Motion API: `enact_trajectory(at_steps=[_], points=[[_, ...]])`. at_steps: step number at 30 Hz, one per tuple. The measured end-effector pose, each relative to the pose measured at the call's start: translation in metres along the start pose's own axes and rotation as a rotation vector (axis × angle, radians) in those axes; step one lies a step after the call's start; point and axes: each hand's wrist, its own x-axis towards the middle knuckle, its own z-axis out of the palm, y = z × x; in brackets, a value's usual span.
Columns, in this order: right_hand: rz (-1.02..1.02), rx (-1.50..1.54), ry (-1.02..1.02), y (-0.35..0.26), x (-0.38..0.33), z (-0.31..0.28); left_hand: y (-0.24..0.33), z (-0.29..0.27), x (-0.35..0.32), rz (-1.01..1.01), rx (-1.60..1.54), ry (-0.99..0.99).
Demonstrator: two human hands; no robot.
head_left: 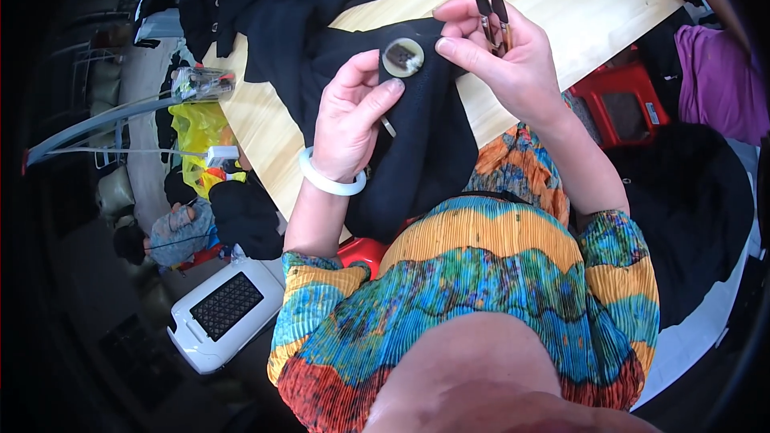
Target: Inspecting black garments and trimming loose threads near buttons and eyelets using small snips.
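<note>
Lying between both hands, button

A black garment is lying across the pale, light-grained wooden table at the centre of the frame, carrying a grey-brown button with a cream rim. The pleated blouse is showing wavy bands of orange, turquoise, green and red (lower middle). A white bangle is circling the wrist, a red stool is sitting at the right, and a yellow bag is glowing at the left.

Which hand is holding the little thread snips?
The right hand: the thread snips stick up from its fingers. The left hand only pinches the black garment beside the button.
</note>
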Motion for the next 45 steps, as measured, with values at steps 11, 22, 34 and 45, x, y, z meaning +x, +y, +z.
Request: enact_trajectory(at_steps=[11, 22, 34, 45], points=[[-0.093, -0.012, 0.056, 0.006, 0.006, -0.002, -0.008, -0.017, -0.008, -0.185, 0.047, 0.036], [0.065, -0.027, 0.157, 0.026, 0.046, -0.024, 0.013, -0.019, -0.012, -0.171, -0.149, -0.079], [-0.007, -0.271, -0.078, 0.016, -0.010, 0.010, 0.000, -0.011, 0.004, -0.109, -0.007, 0.078], [-0.084, -0.429, 0.025, 0.035, -0.021, 0.025, -0.018, -0.005, 0.004, 0.013, 0.381, 0.122]])
